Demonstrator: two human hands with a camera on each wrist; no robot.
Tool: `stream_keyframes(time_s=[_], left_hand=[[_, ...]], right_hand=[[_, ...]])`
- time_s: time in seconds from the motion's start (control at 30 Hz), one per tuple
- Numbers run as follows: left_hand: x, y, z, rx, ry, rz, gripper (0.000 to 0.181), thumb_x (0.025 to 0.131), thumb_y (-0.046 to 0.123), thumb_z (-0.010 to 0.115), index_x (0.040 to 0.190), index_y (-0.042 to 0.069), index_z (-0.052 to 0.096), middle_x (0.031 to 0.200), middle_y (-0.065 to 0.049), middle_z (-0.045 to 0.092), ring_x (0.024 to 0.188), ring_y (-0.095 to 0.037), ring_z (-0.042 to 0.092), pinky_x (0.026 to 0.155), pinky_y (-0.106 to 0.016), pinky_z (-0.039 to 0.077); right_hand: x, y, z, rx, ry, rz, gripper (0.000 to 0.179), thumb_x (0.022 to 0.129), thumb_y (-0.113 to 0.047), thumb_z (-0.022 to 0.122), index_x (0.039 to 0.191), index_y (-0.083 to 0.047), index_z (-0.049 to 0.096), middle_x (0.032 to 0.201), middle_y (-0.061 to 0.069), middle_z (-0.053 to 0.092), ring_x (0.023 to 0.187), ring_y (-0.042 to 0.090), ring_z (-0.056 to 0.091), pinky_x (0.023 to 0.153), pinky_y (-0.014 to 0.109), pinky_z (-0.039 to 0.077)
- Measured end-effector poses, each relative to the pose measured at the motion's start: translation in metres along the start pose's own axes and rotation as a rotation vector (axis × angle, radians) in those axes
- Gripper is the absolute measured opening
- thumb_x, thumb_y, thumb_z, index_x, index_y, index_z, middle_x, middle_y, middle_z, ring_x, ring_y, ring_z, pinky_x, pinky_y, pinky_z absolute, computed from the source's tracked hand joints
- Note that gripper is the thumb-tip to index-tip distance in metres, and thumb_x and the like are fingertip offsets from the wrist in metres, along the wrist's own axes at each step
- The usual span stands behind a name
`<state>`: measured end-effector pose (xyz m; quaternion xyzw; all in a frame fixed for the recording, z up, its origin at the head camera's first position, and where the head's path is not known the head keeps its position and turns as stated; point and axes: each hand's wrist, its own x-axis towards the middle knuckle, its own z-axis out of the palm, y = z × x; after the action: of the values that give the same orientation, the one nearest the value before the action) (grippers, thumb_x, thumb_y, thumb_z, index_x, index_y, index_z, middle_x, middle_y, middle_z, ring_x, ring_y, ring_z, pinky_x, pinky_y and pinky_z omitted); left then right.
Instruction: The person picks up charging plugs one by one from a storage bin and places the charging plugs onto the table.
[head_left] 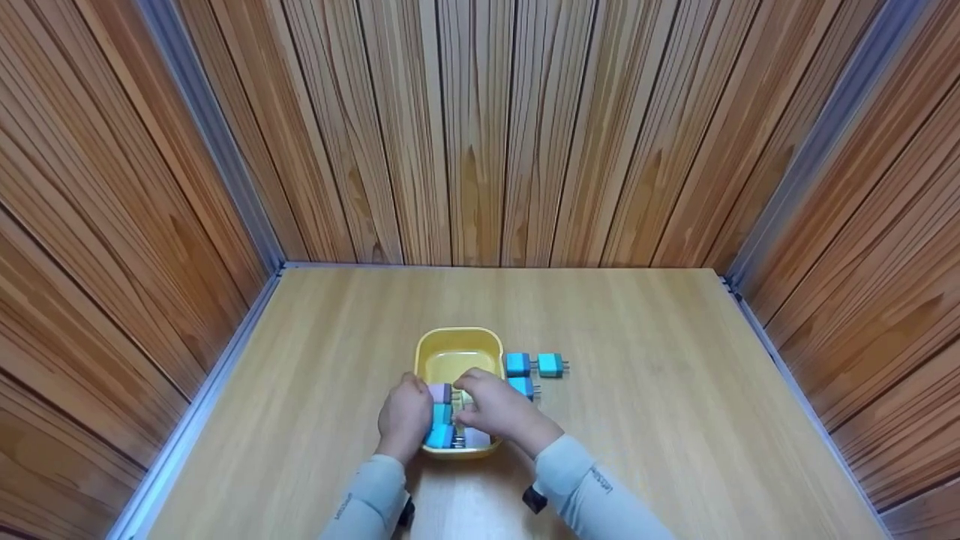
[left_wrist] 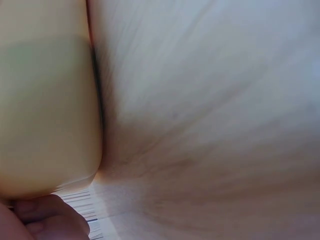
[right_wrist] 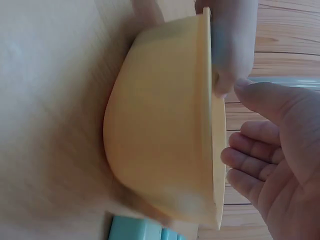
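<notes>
A yellow plastic basin [head_left: 459, 335] stands on the table; its outer wall [right_wrist: 155, 115] fills much of the right wrist view. My left hand [head_left: 406, 416] grips the basin's left rim, and its curled fingers [left_wrist: 50, 220] show at the corner of the left wrist view. Over the basin's right side is my right hand [head_left: 495, 405], fingers loosely bent with nothing visible between them in the right wrist view. Several plug chargers lie in the near half of the basin, among them a teal one [head_left: 439, 436], a lilac one [head_left: 439, 393] and a pale one [head_left: 476, 437].
Just right of the basin lie three teal plug chargers: one beside the rim [head_left: 517, 364], one farther right [head_left: 550, 365] and one nearer me [head_left: 520, 388], partly behind my right hand. Wood-plank walls [head_left: 480, 135] enclose the light wooden table [head_left: 637, 322] on three sides.
</notes>
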<state>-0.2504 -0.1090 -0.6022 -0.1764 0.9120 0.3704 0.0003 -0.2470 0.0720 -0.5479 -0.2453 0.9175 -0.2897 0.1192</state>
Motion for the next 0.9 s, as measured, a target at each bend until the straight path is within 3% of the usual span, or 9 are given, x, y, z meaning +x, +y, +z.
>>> stream_keyframes(time_s=[0.23, 0.5, 0.73, 0.9], left_hand=[[-0.001, -0.001, 0.000, 0.017, 0.026, 0.029, 0.036, 0.109, 0.034, 0.036, 0.109, 0.007, 0.061, 0.083, -0.008, 0.064, 0.072, -0.024, 0.062, 0.065, -0.042, 0.050], [-0.002, -0.001, -0.002, 0.030, 0.049, 0.050, 0.039, 0.109, 0.033, 0.037, 0.110, 0.003, 0.061, 0.085, -0.012, 0.067, 0.078, -0.029, 0.067, 0.071, -0.050, 0.055], [-0.001, -0.001, -0.003, 0.025, 0.034, 0.038, 0.038, 0.109, 0.034, 0.038, 0.111, 0.004, 0.061, 0.086, -0.012, 0.066, 0.078, -0.029, 0.066, 0.073, -0.050, 0.055], [-0.001, -0.001, -0.001, 0.019, 0.006, 0.010, 0.040, 0.110, 0.035, 0.036, 0.116, 0.004, 0.060, 0.087, -0.010, 0.065, 0.078, -0.027, 0.064, 0.076, -0.048, 0.055]], right_hand=[[0.001, -0.009, 0.010, -0.023, -0.022, 0.000, 0.050, 0.090, -0.035, 0.079, 0.135, -0.016, 0.066, 0.122, 0.003, 0.065, 0.092, 0.010, 0.060, 0.093, 0.035, 0.056], [0.005, -0.013, 0.018, -0.080, -0.030, -0.019, 0.053, 0.089, -0.036, 0.081, 0.135, -0.016, 0.066, 0.127, 0.001, 0.066, 0.107, 0.014, 0.062, 0.102, 0.040, 0.052], [0.006, -0.018, 0.022, -0.035, -0.054, 0.009, 0.054, 0.088, -0.034, 0.082, 0.137, -0.017, 0.066, 0.139, 0.003, 0.063, 0.122, 0.018, 0.061, 0.108, 0.044, 0.048], [0.006, -0.018, 0.024, -0.017, -0.069, 0.028, 0.053, 0.089, -0.035, 0.081, 0.137, -0.018, 0.066, 0.139, 0.002, 0.063, 0.120, 0.018, 0.062, 0.106, 0.045, 0.049]])
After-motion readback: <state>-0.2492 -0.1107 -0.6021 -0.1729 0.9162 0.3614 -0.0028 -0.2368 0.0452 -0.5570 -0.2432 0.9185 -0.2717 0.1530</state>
